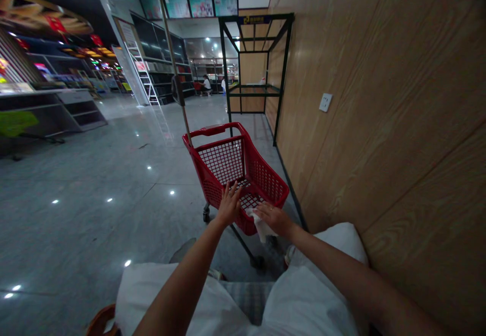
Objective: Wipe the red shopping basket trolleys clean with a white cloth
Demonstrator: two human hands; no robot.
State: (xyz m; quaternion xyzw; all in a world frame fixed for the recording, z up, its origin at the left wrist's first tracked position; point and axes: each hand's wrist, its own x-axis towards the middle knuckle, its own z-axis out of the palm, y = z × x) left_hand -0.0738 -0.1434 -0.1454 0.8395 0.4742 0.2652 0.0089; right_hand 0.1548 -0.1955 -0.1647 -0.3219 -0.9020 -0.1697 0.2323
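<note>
A red plastic shopping cart (266,180) with a grid-patterned basket stands on the floor just in front of my knees. My left hand (230,205) reaches to the near left side of the basket with its fingers spread and nothing in them. At the near rim, my right hand (272,217) grips a white cloth (262,228) against the plastic. Part of that cloth is covered by the fingers, and its lower end hangs outside the basket.
Wood-panelled wall (372,98) with a socket (325,102) rises close on my right. Behind the cart stands a dark metal frame (225,63). A long pole (169,37) rises by the cart handle. Further off are a ladder (146,80), shelves, counters (81,104) and a crouching person (206,85).
</note>
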